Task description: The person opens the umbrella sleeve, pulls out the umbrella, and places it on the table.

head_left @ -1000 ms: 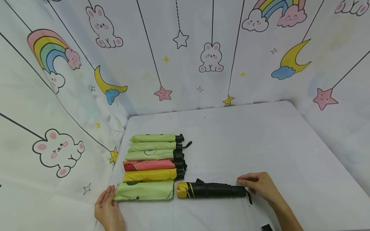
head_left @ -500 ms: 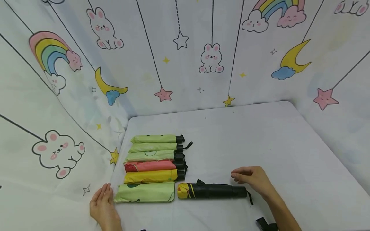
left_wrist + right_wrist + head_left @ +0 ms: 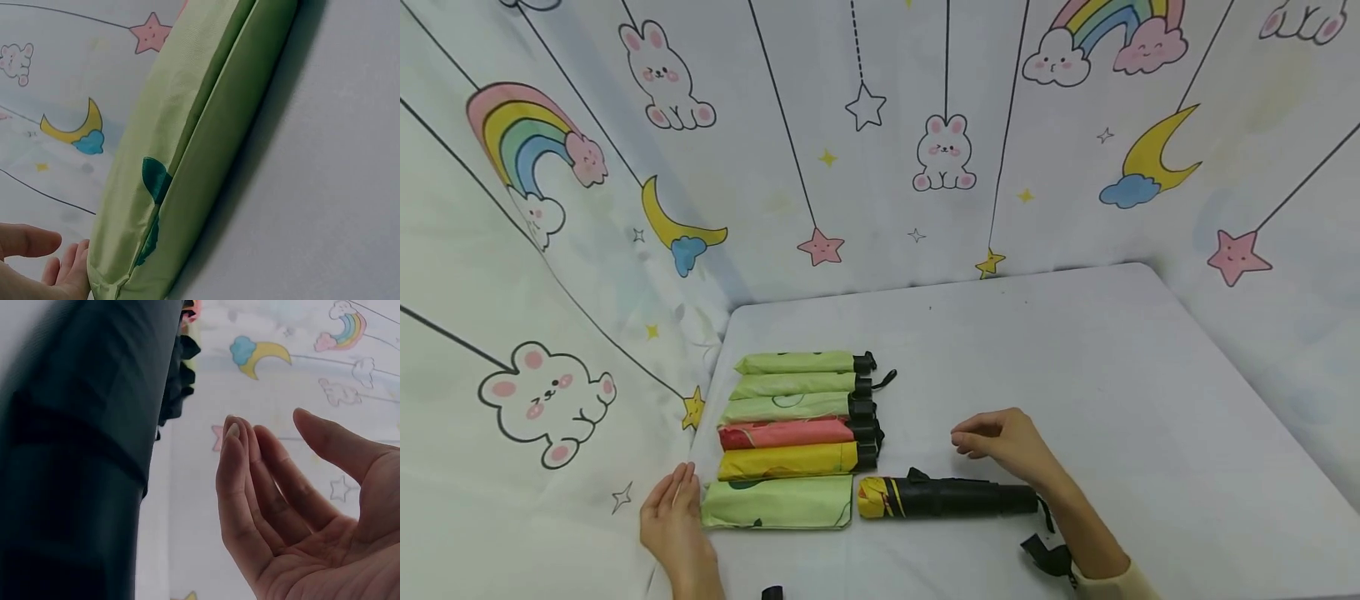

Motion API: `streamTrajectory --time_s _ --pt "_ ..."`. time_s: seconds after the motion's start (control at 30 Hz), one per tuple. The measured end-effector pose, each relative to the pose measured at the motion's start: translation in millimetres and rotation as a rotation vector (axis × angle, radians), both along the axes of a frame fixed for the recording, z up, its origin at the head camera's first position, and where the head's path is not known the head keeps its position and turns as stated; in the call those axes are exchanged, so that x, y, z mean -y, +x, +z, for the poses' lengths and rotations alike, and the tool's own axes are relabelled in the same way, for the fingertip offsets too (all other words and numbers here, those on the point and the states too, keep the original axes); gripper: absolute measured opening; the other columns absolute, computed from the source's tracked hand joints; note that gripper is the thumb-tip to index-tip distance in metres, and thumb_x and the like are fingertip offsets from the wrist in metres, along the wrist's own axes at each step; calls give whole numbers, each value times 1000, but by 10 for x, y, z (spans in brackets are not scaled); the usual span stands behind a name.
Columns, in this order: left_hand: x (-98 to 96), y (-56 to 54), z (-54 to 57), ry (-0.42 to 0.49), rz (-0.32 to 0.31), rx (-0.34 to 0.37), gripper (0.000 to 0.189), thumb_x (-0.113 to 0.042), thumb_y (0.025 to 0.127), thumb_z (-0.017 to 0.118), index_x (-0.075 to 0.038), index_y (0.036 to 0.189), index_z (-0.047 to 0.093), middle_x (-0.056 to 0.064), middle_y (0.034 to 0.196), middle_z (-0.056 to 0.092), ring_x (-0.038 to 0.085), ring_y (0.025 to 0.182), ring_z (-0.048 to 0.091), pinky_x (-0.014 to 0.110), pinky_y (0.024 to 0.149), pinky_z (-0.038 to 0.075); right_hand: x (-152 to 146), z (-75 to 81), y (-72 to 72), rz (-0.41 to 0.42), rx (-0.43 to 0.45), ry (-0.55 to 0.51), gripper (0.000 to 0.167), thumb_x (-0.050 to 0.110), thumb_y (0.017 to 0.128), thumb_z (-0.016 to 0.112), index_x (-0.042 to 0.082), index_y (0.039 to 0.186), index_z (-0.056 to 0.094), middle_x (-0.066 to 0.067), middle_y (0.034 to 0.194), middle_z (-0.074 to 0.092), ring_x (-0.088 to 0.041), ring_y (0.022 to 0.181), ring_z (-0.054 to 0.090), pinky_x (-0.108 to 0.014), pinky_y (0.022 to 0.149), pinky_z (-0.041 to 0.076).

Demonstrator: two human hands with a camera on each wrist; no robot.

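Observation:
My left hand [image 3: 676, 518] is at the left end of a light green umbrella sleeve [image 3: 778, 503]; its fingers extend beside the fabric. In the left wrist view, the fingertips [image 3: 80, 265] are right at the sleeve's end. To the right of this sleeve lies a folded black umbrella [image 3: 958, 498] with a yellow end and a wrist strap. My right hand [image 3: 1003, 442] is above and behind the black umbrella, holding nothing. Its fingers are loosely bent, with the thumb apart, in the right wrist view. That umbrella's dark side [image 3: 81, 462] fills the left of this view.
Behind the green sleeve, several umbrellas lie in a row, including a yellow one [image 3: 790, 461] and a red one [image 3: 790, 432], black handles to the right. A black strap-like piece [image 3: 1047, 557] shows by the right wrist. Patterned cloth [image 3: 872, 208] hangs behind the white table [image 3: 1150, 375].
My right hand has left the handle end of the black umbrella, moving left and away from me. The left hand stays near the green sleeve's left end. The umbrellas have not visibly moved.

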State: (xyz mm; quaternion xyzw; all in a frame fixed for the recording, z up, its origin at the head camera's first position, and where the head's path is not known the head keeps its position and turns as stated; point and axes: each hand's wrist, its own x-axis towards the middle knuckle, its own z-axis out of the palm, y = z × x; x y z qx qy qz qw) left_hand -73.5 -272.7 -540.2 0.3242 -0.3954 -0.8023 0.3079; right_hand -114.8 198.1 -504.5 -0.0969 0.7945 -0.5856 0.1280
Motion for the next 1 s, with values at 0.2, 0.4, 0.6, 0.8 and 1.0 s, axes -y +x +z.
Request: streamTrajectory --time_s 0.2,0.4,0.6,0.8,1.0 --pt "-16 -43 27 -15 3 10 45 13 93 69 4 132 49 10 119 72 22 116 70 23 94 58 211 -4 -98 29 -3 23 28 30 95 79 5 108 80 -17 99 78 -41 90 76 -43 80 65" --pt "-26 -93 44 -37 -32 39 45 11 94 69 0 133 49 10 126 69 20 119 69 22 95 56 404 -28 -163 64 19 16 25 29 95 79 7 107 81 -18 101 78 -41 90 75 -54 82 64" --pt "-45 -154 48 -102 -65 127 45 9 97 65 -4 138 49 9 136 63 20 127 63 19 97 54 581 -36 -209 112 24 24 24 27 95 78 6 106 80 -17 101 78 -40 90 75 -51 80 65" --pt "-34 -222 76 -149 -65 111 40 7 97 67 -4 132 51 11 132 63 21 126 63 18 97 54 714 -25 -228 145 27 33 23 28 94 79 8 105 80 -15 98 78 -39 86 75 -52 78 65" --pt "-48 -297 100 -168 -103 129 43 7 97 65 -5 135 50 11 135 61 21 130 61 18 98 54 820 -36 -273 146 -19 112 23 30 93 80 10 104 81 1 89 78 -33 85 74 -38 71 62"
